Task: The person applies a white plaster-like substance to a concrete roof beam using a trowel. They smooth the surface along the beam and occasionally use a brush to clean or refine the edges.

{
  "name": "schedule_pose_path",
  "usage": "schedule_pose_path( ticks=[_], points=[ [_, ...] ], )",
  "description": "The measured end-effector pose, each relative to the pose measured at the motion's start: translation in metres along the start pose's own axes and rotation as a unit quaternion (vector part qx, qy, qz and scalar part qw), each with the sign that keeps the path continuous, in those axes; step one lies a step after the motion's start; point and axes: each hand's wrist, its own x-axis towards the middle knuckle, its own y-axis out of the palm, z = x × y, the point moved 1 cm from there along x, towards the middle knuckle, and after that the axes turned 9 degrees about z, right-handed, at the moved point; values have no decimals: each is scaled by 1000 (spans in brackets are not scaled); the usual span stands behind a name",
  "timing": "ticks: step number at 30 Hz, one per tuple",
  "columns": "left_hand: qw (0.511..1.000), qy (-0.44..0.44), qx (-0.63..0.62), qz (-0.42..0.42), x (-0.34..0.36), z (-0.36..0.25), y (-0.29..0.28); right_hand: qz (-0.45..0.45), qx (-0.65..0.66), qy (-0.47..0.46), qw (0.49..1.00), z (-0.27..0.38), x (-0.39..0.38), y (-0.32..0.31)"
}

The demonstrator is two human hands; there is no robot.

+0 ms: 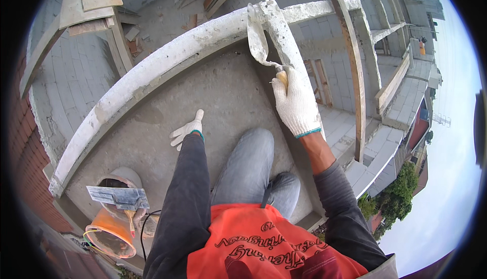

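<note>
My right hand (294,101), in a white knit glove with a green cuff, is closed around the wooden handle of a trowel (257,39). The blade, smeared with pale mortar, reaches up to the corner of the concrete ledge (284,35); I cannot tell whether it touches. My left hand (188,131), gloved alike, is held over the grey cement floor (223,89) with its thumb and fingers apart and nothing in it. My knees in grey jeans are between my two arms.
Left of me, a flat plastering float (119,197) lies across a bucket (122,175), with an orange bucket (111,236) and a brush (130,218) beside it. A curved concrete parapet (147,73) bounds the floor. Beyond it lie lower block-walled spaces, and a timber (351,61) slants at the right.
</note>
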Motion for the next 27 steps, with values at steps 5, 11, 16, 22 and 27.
schedule_pose_path(
  ticks=[5,11,16,22,27],
  points=[
    [999,1,39,14,-9,-4,-5,-28,-20,29,999,-48,14,19],
    [1000,3,1,1,-1,-2,-2,42,-33,1,999,31,-5,-1],
    [999,0,39,21,-21,-5,-8,48,-21,199,979,-78,7,7],
    [999,6,42,9,-9,-2,-3,11,-36,41,998,-19,-4,-1],
    [1000,-3,25,-8,0,-3,3,42,11,151,988,-47,-3,0]
  ],
)
